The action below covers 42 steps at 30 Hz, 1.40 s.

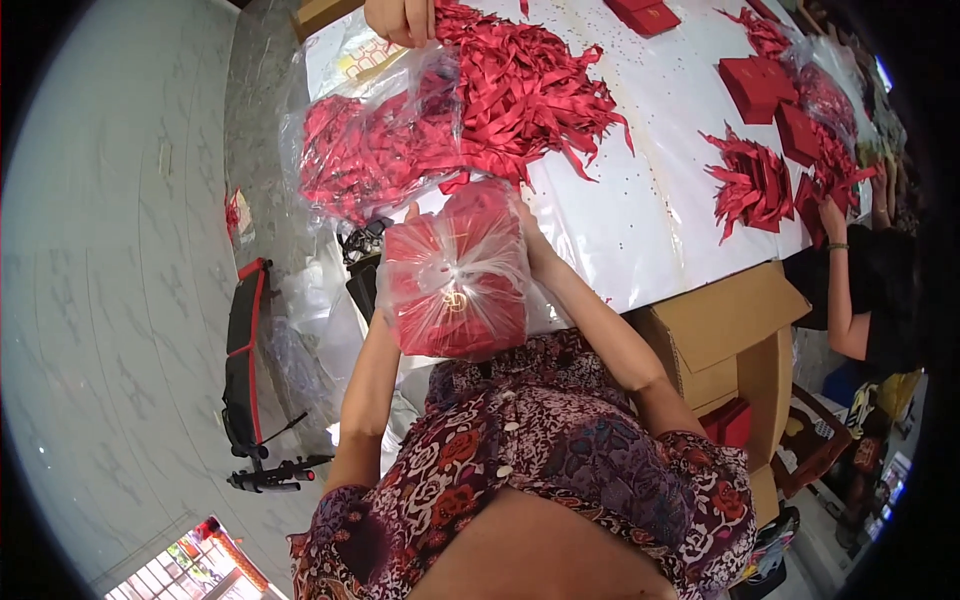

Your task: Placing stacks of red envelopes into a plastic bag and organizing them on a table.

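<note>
Between my two hands, in front of my body, is a clear plastic bag packed with red boxes, its gathered centre facing up. My left hand grips its left side; most of that hand is hidden behind the bag and only a fingertip shows at the upper left. On the opposite side my right hand is closed against the upper right edge. Just beyond the bag lie a loose heap of red ribbons and a plastic bag of red ribbons on the white table.
At the far edge another person's hand touches the ribbons. Right of me, a co-worker's hand is by red boxes and ribbon bundles. An open cardboard carton stands beside my right arm. A black folded stand is at left.
</note>
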### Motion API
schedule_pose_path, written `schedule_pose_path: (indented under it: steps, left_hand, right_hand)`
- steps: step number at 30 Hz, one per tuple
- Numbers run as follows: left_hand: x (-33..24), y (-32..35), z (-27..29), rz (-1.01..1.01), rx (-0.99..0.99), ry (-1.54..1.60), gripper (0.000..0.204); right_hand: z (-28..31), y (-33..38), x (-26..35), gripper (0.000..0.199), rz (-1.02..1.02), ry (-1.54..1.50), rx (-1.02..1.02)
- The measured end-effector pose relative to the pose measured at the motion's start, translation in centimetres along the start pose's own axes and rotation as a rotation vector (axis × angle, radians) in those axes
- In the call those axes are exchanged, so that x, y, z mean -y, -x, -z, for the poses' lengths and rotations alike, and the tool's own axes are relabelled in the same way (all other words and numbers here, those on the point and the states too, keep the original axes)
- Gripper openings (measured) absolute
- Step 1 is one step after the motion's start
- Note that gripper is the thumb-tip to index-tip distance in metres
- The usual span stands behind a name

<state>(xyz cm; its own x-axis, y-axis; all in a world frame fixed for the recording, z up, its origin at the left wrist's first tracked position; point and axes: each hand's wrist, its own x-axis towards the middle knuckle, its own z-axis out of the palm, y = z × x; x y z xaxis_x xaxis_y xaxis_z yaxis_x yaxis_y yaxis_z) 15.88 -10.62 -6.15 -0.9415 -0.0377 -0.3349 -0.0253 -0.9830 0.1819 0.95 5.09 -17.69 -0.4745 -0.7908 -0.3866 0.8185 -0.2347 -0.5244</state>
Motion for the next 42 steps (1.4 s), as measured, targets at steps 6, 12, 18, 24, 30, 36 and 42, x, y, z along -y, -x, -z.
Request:
schedule_pose_path:
  steps: [6,12,18,24,30,36,42]
  left_hand:
    - [-1.4,1.6,0.7,-0.041,-0.114,-0.046,0.046]
    - [3.3,1.0,7.4,-0.252,-0.027,-0.64,0.047]
    - [3.5,-4.9,6.8,-0.557,-0.011,-1.201,0.041]
    - [-0.5,-13.7,-1.8,-0.038,-0.162,-0.499,0.037]
    - [-1.6,-15.8,-10.3,0.031,-0.189,-0.46,0.038]
    - [-3.7,-13.8,-16.7,0.104,-0.216,-0.432,0.063]
    - [-5.8,-17.2,-17.7,0.212,-0.283,-0.619,0.077]
  right_hand:
    - [-1.7,9.2,1.2,0.076,0.176,0.156,-0.208]
    - [-3.0,10.7,-1.5,0.069,0.064,0.386,-0.268]
    - [1.4,9.2,2.8,0.042,0.102,0.295,-0.144]
    - [-6.3,8.6,12.7,0.047,0.305,0.23,-0.135]
    - [-5.2,5.7,19.3,0.041,0.317,0.354,0.286]
    - [-9.6,3.9,22.7,0.048,0.078,0.066,-0.126]
    - [-9.8,2.0,26.3,0.047,-0.014,0.053,0.01]
